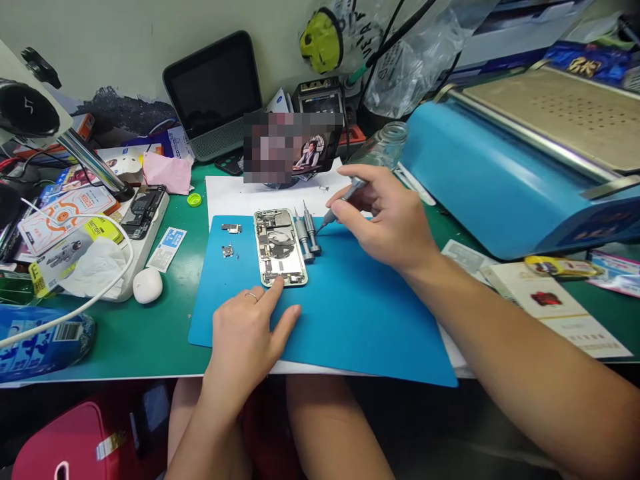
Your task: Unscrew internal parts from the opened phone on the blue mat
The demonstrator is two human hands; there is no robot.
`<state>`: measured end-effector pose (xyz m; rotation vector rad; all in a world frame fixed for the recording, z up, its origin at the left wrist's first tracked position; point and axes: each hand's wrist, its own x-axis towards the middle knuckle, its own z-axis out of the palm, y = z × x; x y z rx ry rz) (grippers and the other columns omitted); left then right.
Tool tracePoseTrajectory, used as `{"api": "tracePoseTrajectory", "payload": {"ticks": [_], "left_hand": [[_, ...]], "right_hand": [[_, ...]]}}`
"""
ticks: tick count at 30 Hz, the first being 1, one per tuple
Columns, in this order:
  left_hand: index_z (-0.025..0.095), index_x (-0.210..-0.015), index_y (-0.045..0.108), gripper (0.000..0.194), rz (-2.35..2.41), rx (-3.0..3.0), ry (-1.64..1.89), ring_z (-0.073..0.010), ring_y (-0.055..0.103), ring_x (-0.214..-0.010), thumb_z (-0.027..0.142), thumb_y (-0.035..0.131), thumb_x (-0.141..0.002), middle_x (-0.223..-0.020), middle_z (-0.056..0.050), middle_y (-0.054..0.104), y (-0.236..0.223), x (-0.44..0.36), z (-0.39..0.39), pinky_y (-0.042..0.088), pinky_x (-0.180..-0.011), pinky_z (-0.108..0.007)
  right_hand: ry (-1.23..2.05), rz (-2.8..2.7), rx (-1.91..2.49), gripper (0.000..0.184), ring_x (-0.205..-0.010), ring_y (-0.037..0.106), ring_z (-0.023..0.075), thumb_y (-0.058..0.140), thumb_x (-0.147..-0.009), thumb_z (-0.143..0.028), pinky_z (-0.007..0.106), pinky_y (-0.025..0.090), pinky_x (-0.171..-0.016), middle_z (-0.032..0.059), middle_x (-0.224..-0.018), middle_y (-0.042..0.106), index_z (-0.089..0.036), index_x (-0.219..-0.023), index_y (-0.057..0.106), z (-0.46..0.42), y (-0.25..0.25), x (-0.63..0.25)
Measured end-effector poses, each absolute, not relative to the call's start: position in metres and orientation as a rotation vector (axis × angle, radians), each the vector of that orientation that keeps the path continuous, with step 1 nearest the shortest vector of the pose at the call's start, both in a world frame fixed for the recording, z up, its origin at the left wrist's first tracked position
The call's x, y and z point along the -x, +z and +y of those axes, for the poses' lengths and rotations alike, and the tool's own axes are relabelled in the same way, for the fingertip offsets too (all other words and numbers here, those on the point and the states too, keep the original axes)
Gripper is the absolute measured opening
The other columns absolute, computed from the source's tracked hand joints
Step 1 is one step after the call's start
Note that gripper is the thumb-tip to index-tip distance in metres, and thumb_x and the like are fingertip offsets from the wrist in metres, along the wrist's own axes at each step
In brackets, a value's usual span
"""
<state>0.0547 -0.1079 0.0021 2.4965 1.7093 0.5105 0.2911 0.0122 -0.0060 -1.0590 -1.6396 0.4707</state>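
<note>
An opened smartphone (280, 247) lies on a blue mat (370, 313), its inner parts exposed. My left hand (247, 327) rests at its lower end, the index fingertip touching the bottom edge and the thumb spread away. In my right hand (393, 220), a grey precision screwdriver (330, 217) is gripped between thumb and fingers, its tip pointing down-left just over the mat. Two similar screwdrivers (311, 230) lie side by side along the phone's right edge. Left of the phone sit a small metal-shielded part (231, 229) and some smaller loose pieces (228, 251).
A phone on a stand (317, 150) and a glass jar (390, 143) stand behind the mat. To the right is a large blue machine (460, 180), with a white box (550, 307) before it. A white earbud case (148, 286), a lamp post (95, 163) and clutter fill the left.
</note>
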Motion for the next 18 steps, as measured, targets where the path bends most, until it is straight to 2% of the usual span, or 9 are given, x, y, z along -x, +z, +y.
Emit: {"api": "tracePoseTrajectory", "payload": {"ticks": [6, 12, 16, 18], "left_hand": [[0.020, -0.135, 0.068, 0.042, 1.698, -2.508, 0.510, -0.0202, 0.070, -0.077, 0.047, 0.054, -0.106, -0.086, -0.003, 0.074, 0.001, -0.054, -0.110, 0.045, -0.063, -0.031], [0.021, -0.134, 0.067, 0.041, 1.702, -2.465, 0.520, -0.0202, 0.071, -0.082, 0.047, 0.055, -0.106, -0.091, -0.003, 0.075, 0.002, -0.054, -0.110, 0.047, -0.067, -0.031], [0.021, -0.140, 0.061, 0.044, 1.682, -2.447, 0.519, -0.0194, 0.069, -0.076, 0.046, 0.055, -0.105, -0.087, -0.001, 0.074, 0.003, -0.053, -0.112, 0.045, -0.064, -0.032], [0.021, -0.141, 0.059, 0.045, 1.651, -2.448, 0.521, -0.0194, 0.068, -0.074, 0.046, 0.057, -0.104, -0.086, 0.000, 0.073, 0.003, -0.053, -0.113, 0.043, -0.063, -0.032]], "right_hand": [[0.477, -1.445, 0.977, 0.034, -0.079, 0.073, 0.0237, 0.072, -0.095, -0.036, 0.043, 0.062, -0.073, 0.0061, -0.097, 0.075, -0.029, -0.127, 0.063, -0.002, -0.002, -0.275], [0.533, -1.551, 0.888, 0.037, -0.080, 0.075, 0.0222, 0.069, -0.096, -0.039, 0.041, 0.066, -0.073, 0.0029, -0.099, 0.076, -0.035, -0.131, 0.056, -0.013, -0.002, -0.265], [0.667, -1.614, 0.831, 0.033, -0.086, 0.076, 0.0215, 0.065, -0.099, -0.035, 0.040, 0.067, -0.078, 0.0034, -0.102, 0.076, -0.033, -0.130, 0.053, -0.022, 0.006, -0.246], [0.756, -1.717, 0.753, 0.030, -0.088, 0.077, 0.0196, 0.063, -0.101, -0.030, 0.035, 0.068, -0.077, 0.0028, -0.101, 0.075, -0.031, -0.129, 0.053, -0.026, 0.009, -0.233]]}}
